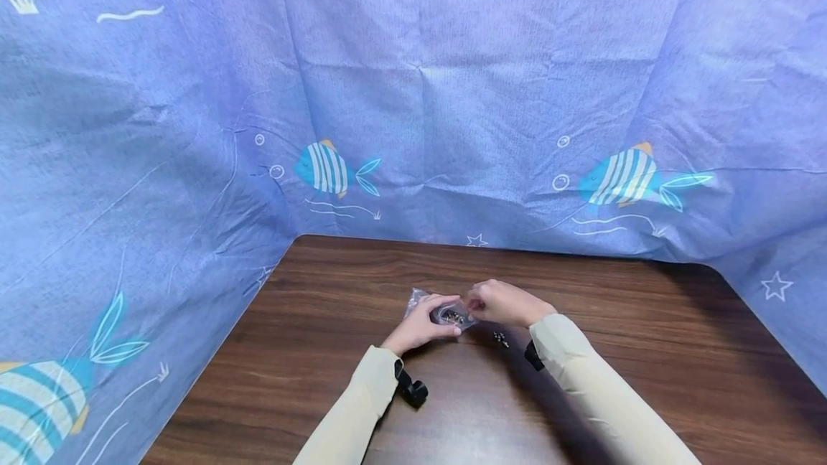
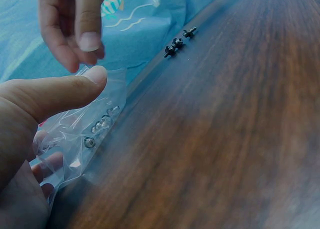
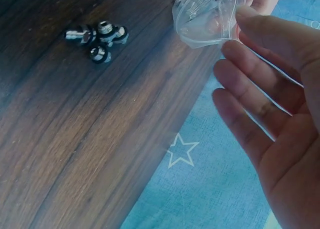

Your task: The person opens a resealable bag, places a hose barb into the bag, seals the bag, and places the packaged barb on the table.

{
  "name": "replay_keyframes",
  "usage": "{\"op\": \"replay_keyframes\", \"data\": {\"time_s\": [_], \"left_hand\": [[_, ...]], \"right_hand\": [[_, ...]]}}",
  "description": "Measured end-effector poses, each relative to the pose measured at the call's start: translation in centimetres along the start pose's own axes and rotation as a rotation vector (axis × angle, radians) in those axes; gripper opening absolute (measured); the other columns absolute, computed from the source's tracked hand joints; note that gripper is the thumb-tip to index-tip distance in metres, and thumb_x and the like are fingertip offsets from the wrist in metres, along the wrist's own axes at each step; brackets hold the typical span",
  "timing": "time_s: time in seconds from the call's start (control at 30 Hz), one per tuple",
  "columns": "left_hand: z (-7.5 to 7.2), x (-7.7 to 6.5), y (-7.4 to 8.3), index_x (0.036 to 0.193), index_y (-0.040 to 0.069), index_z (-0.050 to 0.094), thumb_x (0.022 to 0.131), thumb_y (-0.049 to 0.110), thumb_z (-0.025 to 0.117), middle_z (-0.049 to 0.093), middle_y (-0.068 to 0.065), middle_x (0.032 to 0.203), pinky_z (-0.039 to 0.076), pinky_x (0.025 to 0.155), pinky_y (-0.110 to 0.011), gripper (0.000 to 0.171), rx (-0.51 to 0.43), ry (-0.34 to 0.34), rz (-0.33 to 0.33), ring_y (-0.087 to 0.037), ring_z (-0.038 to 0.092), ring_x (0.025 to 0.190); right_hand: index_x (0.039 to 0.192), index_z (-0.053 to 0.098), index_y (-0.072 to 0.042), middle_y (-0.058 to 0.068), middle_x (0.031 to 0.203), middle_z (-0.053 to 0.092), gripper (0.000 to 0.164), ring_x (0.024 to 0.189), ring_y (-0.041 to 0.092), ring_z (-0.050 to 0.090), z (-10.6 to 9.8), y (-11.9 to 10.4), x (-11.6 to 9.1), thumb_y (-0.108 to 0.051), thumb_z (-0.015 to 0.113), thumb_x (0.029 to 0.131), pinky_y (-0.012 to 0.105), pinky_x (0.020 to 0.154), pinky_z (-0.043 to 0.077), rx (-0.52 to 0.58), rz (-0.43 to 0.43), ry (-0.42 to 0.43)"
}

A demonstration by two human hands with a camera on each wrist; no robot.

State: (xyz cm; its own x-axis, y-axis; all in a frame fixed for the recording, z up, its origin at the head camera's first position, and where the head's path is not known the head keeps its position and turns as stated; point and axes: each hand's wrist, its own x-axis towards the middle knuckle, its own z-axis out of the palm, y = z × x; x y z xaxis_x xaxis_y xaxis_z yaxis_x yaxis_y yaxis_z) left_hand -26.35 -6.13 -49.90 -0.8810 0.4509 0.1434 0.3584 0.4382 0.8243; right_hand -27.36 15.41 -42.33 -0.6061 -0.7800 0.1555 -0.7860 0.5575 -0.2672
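Note:
A clear plastic bag (image 1: 414, 298) with small metal fittings (image 2: 102, 123) inside is held by my left hand (image 1: 423, 323), its thumb across the near side and its fingers behind. My right hand (image 1: 507, 303) is at the bag's right-hand edge, with loosely bent fingers. In the right wrist view its thumb and index fingertips overlap the rim of the bag (image 3: 207, 36). Nothing shows between its thumb and fingers in the left wrist view. Several silver and black threaded fittings (image 3: 102, 39) lie together on the table, just below my right hand in the head view.
The dark wood-grain table (image 1: 646, 321) has its far edge against a blue fish-print cloth (image 1: 484, 128), which also hangs on the left and right. Black straps with a camera (image 1: 411, 390) are around my wrists, below the cream sleeves (image 1: 614, 393).

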Motion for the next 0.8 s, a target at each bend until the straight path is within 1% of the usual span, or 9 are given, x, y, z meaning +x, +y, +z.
{"op": "replay_keyframes", "data": {"time_s": [0.1, 0.23, 0.4, 0.6, 0.8], "left_hand": [[0.0, 0.0, 0.1, 0.135, 0.019, 0.057, 0.078, 0.03, 0.08, 0.058, -0.005, 0.133, 0.034, 0.107, -0.051, 0.062, -0.004, -0.006, -0.003, -0.029, 0.042, 0.129], [0.0, 0.0, 0.0, 0.135, 0.019, 0.057, 0.078, 0.03, 0.08, 0.058, -0.005, 0.132, 0.035, 0.106, -0.052, 0.062, 0.004, -0.004, -0.002, -0.029, 0.042, 0.128], [0.0, 0.2, -0.2, 0.135, 0.02, 0.057, 0.078, 0.03, 0.08, 0.058, -0.005, 0.131, 0.035, 0.107, -0.049, 0.063, 0.004, 0.002, 0.002, -0.028, 0.043, 0.128], [-0.1, 0.4, -0.1, 0.135, 0.018, 0.056, 0.077, 0.029, 0.08, 0.059, -0.004, 0.131, 0.034, 0.107, -0.049, 0.064, 0.022, -0.001, 0.012, -0.028, 0.042, 0.128], [-0.2, 0.4, -0.3, 0.135, 0.021, 0.056, 0.079, 0.03, 0.08, 0.057, -0.004, 0.134, 0.034, 0.108, -0.05, 0.062, 0.022, -0.01, 0.005, -0.027, 0.041, 0.13]], "right_hand": [[0.093, 0.071, -0.004, 0.002, 0.085, 0.071, 0.014, 0.077, 0.01, 0.066, -0.1, 0.0, -0.5, -0.011, 0.074, 0.082, 0.023, 0.071, 0.055, 0.032, 0.035, -0.028], [0.093, 0.072, -0.005, 0.002, 0.086, 0.071, 0.013, 0.078, 0.009, 0.066, -0.2, 0.1, -1.1, -0.012, 0.074, 0.082, 0.022, 0.072, 0.055, 0.054, 0.065, -0.054], [0.087, 0.072, -0.006, 0.0, 0.081, 0.07, 0.008, 0.072, 0.007, 0.063, -0.4, 0.6, -2.0, -0.01, 0.074, 0.081, 0.022, 0.068, 0.053, 0.034, 0.069, -0.067], [0.088, 0.073, -0.003, 0.005, 0.083, 0.072, 0.008, 0.075, 0.013, 0.066, -0.5, 1.1, -3.2, -0.003, 0.073, 0.08, 0.025, 0.071, 0.055, 0.03, 0.051, -0.087], [0.086, 0.074, -0.005, 0.003, 0.082, 0.072, 0.01, 0.076, 0.013, 0.067, -0.2, 1.4, -4.0, 0.001, 0.072, 0.078, 0.025, 0.072, 0.055, 0.018, 0.062, -0.094]]}}
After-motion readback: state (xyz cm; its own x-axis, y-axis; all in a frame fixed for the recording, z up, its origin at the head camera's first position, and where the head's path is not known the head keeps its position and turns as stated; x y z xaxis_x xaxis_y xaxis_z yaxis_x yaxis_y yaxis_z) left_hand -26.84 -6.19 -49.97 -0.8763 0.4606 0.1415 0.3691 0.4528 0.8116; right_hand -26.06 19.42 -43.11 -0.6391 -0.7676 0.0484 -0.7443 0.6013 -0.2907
